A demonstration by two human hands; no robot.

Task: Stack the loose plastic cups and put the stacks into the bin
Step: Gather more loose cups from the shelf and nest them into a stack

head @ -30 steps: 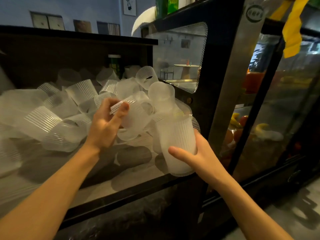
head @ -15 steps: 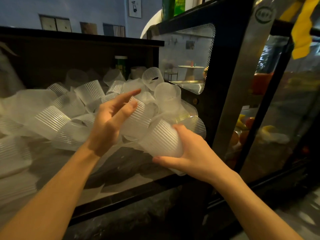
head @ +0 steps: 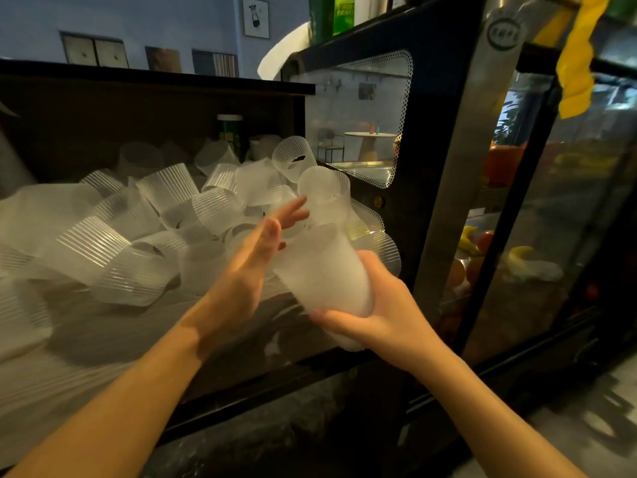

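The right hand [head: 382, 315] curls its grip round a stack of cups [head: 324, 270], tilted, held above the front edge of the counter [head: 103, 343]. The left hand [head: 241, 270] is flat with straight fingers, touching the stack's side. Loose cups [head: 113, 257] lie heaped across the counter behind, beside a glass display case [head: 551, 201].

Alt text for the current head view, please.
A person's right hand grips a stack of frosted plastic cups while the open left hand presses against its side, above a counter piled with loose cups, beside a glass display case.
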